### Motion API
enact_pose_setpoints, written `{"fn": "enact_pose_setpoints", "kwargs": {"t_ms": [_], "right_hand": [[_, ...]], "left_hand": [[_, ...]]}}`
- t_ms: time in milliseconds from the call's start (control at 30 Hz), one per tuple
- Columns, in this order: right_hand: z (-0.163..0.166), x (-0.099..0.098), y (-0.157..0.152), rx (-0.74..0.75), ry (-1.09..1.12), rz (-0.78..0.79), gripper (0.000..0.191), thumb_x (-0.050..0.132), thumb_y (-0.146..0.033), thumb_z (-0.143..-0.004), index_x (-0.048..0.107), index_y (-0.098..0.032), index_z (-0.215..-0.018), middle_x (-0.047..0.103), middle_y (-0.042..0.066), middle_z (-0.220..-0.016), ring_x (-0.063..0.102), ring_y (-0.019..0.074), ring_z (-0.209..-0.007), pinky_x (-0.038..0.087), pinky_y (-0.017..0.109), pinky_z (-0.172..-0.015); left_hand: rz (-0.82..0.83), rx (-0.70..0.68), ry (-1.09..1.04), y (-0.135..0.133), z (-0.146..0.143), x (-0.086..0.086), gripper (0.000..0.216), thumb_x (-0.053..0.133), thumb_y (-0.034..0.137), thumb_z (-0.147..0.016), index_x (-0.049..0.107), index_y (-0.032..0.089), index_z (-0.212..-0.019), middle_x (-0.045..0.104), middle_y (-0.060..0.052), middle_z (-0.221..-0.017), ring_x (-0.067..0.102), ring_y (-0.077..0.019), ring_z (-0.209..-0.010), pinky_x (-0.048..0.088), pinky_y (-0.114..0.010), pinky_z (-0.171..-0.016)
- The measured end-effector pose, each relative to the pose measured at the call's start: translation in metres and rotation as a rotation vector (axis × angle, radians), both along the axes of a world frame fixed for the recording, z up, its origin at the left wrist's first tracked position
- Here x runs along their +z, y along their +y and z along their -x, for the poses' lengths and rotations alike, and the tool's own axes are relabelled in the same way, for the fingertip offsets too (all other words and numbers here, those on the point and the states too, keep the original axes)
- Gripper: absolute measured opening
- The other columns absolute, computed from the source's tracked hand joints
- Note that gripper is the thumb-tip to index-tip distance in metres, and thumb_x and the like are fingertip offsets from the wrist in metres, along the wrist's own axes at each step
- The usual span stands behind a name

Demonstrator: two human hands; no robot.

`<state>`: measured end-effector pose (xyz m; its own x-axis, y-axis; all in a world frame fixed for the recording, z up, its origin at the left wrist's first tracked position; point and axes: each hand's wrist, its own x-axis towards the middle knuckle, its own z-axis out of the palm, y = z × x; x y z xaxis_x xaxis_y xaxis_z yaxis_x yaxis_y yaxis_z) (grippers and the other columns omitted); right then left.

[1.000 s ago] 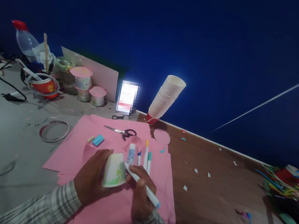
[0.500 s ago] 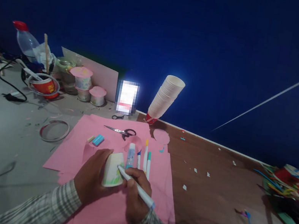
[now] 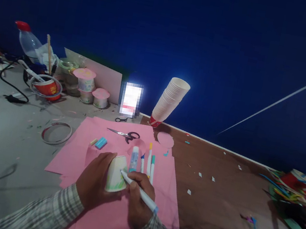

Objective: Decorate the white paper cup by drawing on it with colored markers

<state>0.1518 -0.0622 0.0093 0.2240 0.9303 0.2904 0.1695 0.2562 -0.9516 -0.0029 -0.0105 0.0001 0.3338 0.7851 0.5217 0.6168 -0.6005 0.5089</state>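
Note:
My left hand [image 3: 96,183] grips a white paper cup [image 3: 116,175], rim down, with green and yellow marks drawn on its side. In my right hand [image 3: 139,199] is a white marker [image 3: 144,198] with a light blue end, its tip against the cup's side. Pink paper sheets [image 3: 74,156] lie beneath both hands. Just beyond the cup is a clear glue tube [image 3: 133,158]. Beside it lie a yellow-capped marker [image 3: 149,159], a green-capped marker [image 3: 152,169] and a blue-tipped one [image 3: 142,164]. Scissors [image 3: 124,134] and a blue eraser [image 3: 101,143] rest farther back.
A tall stack of paper cups [image 3: 170,99] leans by the blue wall. Decorated cups with pink tops [image 3: 100,98] stand back left near a red cup [image 3: 49,88] and a bottle [image 3: 28,41]. A tape roll [image 3: 56,133] lies left; colourful strips [image 3: 282,188] sit far right.
The cup has turned slightly in my left hand, so its drawn marks sit a little differently. The marker tip stays at the cup, and the view has shifted a touch.

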Motion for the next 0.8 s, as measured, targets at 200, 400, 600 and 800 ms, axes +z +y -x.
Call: {"fn": "enact_pose_setpoints", "kwargs": {"t_ms": [200,400,600,800], "right_hand": [[-0.002,-0.001,-0.002,0.046,0.052,-0.067,0.02,0.053,-0.032,-0.081,0.07,-0.021,-0.078,0.068,0.005,-0.071,0.064,0.0265,-0.068,0.052,0.033,-0.06],[-0.002,-0.013,-0.004,-0.006,0.097,0.081,0.022,0.053,-0.035,-0.081,0.069,-0.02,-0.084,0.064,0.002,-0.061,0.06,0.0227,-0.052,0.049,0.029,-0.047],[0.002,-0.008,-0.005,0.023,0.09,-0.031,0.018,0.053,-0.031,-0.082,0.068,-0.022,-0.088,0.067,0.003,-0.072,0.063,0.0225,-0.054,0.052,0.031,-0.052],[0.005,0.003,-0.003,0.028,-0.078,-0.189,0.014,0.057,-0.022,-0.079,0.068,-0.023,-0.087,0.067,0.004,-0.074,0.066,0.027,-0.072,0.054,0.034,-0.063]], "left_hand": [[-0.003,-0.006,0.023,0.001,0.0,0.002,0.092,0.07,0.058,-0.044,0.038,0.014,-0.118,0.058,-0.016,-0.099,0.056,-0.0342,-0.089,0.053,-0.05,-0.073],[-0.012,-0.004,0.028,0.0,-0.001,0.006,0.089,0.07,0.057,-0.046,0.038,0.016,-0.118,0.058,-0.015,-0.098,0.056,-0.0344,-0.09,0.052,-0.05,-0.073],[-0.01,0.004,0.035,0.0,-0.001,0.006,0.088,0.07,0.054,-0.047,0.038,0.014,-0.118,0.059,-0.015,-0.097,0.056,-0.0337,-0.088,0.053,-0.049,-0.072],[-0.03,-0.016,0.042,0.001,0.001,0.002,0.088,0.071,0.051,-0.047,0.036,0.014,-0.12,0.058,-0.015,-0.099,0.056,-0.0329,-0.09,0.054,-0.048,-0.073]]}}
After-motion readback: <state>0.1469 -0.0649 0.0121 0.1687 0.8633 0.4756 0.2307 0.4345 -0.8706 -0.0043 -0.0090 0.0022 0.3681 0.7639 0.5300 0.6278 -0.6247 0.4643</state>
